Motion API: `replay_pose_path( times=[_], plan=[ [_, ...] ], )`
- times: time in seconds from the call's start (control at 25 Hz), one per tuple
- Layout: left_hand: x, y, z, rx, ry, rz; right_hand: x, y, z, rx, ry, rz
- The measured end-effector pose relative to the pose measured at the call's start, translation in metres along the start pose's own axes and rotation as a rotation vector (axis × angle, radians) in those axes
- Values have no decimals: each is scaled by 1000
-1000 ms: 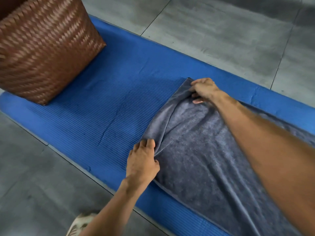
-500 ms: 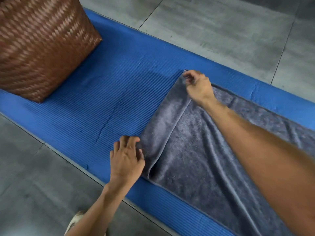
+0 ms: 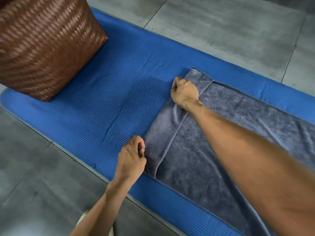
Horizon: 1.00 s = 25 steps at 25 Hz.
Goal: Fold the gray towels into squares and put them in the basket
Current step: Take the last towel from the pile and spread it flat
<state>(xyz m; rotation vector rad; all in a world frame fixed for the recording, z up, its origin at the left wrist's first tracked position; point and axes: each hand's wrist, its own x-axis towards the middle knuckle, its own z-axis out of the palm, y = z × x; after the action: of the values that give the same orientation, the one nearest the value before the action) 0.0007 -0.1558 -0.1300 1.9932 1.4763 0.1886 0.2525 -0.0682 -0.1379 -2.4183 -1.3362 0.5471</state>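
Note:
A gray towel (image 3: 213,150) lies flat on a blue ribbed mat (image 3: 110,99), running off the right edge. Its left end is turned over into a narrow folded strip. My left hand (image 3: 132,155) has curled fingers that pinch the near part of that folded edge. My right hand (image 3: 185,91) is a fist gripping the far part of the same edge, close to the far corner. A brown woven basket (image 3: 46,43) stands on the mat at the upper left, well apart from the towel; its inside is out of view.
Gray floor tiles (image 3: 230,28) surround the mat on all sides. Bare blue mat lies between the basket and the towel's left edge. A light shoe tip (image 3: 83,217) shows at the bottom, beside my left forearm.
Both hands have pulled the towel's left end toward the basket, and the loose bunched flap now lies as a flat narrow strip. My right hand has closed into a fist on the edge.

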Motion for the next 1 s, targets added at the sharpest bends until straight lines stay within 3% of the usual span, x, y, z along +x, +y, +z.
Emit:
replay_pose_path(
  times=[0.12, 0.24, 0.36, 0.44, 0.56, 0.68, 0.8, 0.92, 1.0],
  plan=[
    [5, -12, -8, 21, 107, -11, 3, -7, 3, 349, 30, -19],
    [7, -20, -13, 373, 238, 148, -12, -15, 2, 487, -46, -86],
    [-4, -29, -9, 472, -51, 489, -72, -1, 14, 305, 131, -162],
    [-9, -27, -9, 547, -136, 481, -137, 15, 31, 105, 143, -198],
    [-11, -9, -8, 665, -112, 464, -227, 40, 52, -171, 36, -389],
    [-24, 8, 9, 648, -255, 757, -282, 61, 47, -139, -2, -262],
    [-30, 28, 23, 620, -339, 767, -309, 77, 39, -40, 16, -284],
    [-37, 52, 41, 701, -370, 920, -328, 101, 23, -107, 80, -30],
    [-45, 69, 54, 710, -401, 1012, -342, 114, 11, -158, 61, 13]
  ],
)
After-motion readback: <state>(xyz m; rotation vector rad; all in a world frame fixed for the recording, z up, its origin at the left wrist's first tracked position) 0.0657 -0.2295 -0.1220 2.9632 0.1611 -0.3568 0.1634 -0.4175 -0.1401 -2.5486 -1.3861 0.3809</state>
